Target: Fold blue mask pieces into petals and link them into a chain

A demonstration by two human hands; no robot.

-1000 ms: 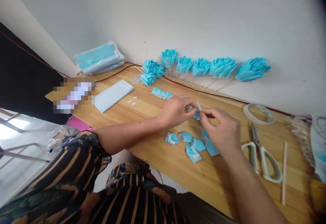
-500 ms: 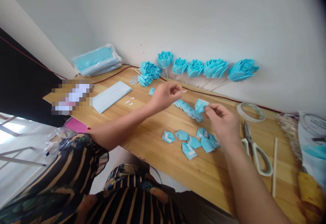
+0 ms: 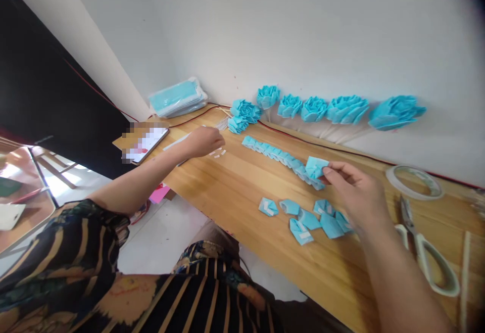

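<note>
Between the thumb and fingers of my right hand (image 3: 354, 184) is a folded blue petal (image 3: 315, 167), held above the near end of a row of overlapping blue petals (image 3: 278, 153). My left hand (image 3: 204, 142) is over the table with its fingers curled, close to small white tape pieces (image 3: 217, 154); whether it grips anything is hidden. Under the left wrist lies a flat blue sheet stack (image 3: 176, 142), partly covered. Several loose folded petals (image 3: 308, 219) lie in front of the row, some carrying white strips.
Blue flowers (image 3: 314, 109) on sticks lean along the wall. Scissors (image 3: 428, 252) and a tape roll (image 3: 415, 182) lie at the right. A packet of masks (image 3: 178, 98) and a phone (image 3: 151, 145) are at the back left. A cable (image 3: 288, 133) runs along the wall.
My left hand has moved left, from above the petal row to the tape pieces. My right hand still holds the petal. The view has turned left.
</note>
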